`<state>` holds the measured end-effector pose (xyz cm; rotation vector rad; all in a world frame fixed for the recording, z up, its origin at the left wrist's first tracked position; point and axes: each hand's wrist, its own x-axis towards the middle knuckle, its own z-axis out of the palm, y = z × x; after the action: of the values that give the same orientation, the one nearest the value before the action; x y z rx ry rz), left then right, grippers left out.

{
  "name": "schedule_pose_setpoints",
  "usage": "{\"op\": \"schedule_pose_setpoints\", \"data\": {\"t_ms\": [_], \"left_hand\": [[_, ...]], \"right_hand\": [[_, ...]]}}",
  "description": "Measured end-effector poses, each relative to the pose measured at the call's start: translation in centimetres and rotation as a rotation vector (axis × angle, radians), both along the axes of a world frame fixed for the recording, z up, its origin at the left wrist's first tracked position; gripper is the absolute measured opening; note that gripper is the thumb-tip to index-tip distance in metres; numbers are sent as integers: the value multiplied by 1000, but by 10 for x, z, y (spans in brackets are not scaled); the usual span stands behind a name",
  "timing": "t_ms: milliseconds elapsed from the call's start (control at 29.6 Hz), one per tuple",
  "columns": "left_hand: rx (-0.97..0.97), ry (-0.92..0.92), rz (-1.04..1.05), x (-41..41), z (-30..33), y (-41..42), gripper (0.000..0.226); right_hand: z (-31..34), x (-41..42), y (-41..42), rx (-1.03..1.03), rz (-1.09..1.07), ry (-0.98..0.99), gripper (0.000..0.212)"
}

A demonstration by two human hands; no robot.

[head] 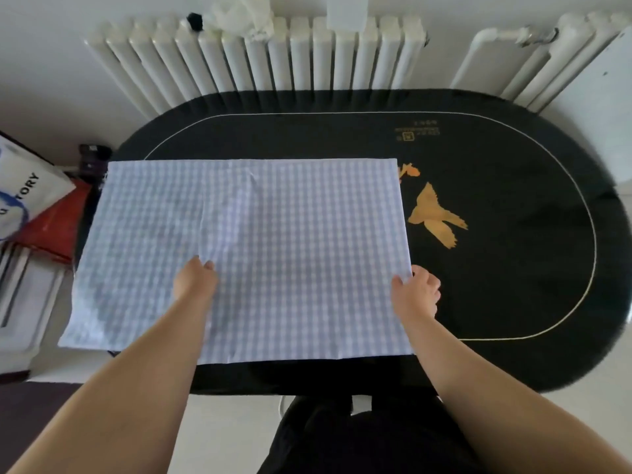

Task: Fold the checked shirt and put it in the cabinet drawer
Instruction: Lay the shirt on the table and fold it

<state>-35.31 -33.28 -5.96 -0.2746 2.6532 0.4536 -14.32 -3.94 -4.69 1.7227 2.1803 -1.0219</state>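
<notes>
The checked shirt (273, 234), pale blue and white, lies flat as a wide rectangle on the left half of the black oval table (513, 268). Its left edge hangs over the table's left rim. My left hand (195, 278) rests on the cloth near a fold line, fingers curled and pressing down. My right hand (415, 292) pinches the shirt's right edge between thumb and fingers. No cabinet drawer is in view.
A white radiator (256, 59) runs along the wall behind the table, with a second one (564, 53) at the right. Bags and a red folder (51, 220) lie on the floor at the left. A gold bird design (434, 213) marks the tabletop.
</notes>
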Motion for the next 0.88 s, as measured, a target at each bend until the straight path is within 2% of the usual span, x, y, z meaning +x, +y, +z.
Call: {"op": "schedule_pose_setpoints", "data": {"t_ms": [68, 169, 270, 371, 439, 506, 574, 675, 810, 878], "left_hand": [[6, 2, 4, 0, -8, -4, 44], [-14, 12, 3, 3, -10, 0, 45], [-6, 26, -6, 14, -11, 9, 43], [44, 8, -80, 36, -17, 29, 33], [114, -40, -78, 53, -22, 49, 39], [178, -91, -53, 66, -25, 67, 37], [228, -110, -17, 76, -24, 80, 37], [374, -86, 18, 86, -5, 88, 34], [480, 129, -119, 70, 33, 68, 22], [444, 185, -97, 50, 42, 33, 35]], "right_hand": [[-8, 3, 11, -140, -137, -47, 48], [-12, 5, 20, -211, -132, -7, 32], [-7, 4, 36, -116, -116, 58, 19], [4, 1, 72, 127, -62, 50, 19], [6, 4, 98, 263, -74, 18, 27], [0, 12, 114, 306, -8, -56, 45], [-8, 21, 111, 200, 202, -196, 60], [-24, 36, 92, 25, 465, -356, 70], [-20, 40, 80, 186, 418, -167, 59], [-13, 33, 70, 250, 425, -42, 51]]}}
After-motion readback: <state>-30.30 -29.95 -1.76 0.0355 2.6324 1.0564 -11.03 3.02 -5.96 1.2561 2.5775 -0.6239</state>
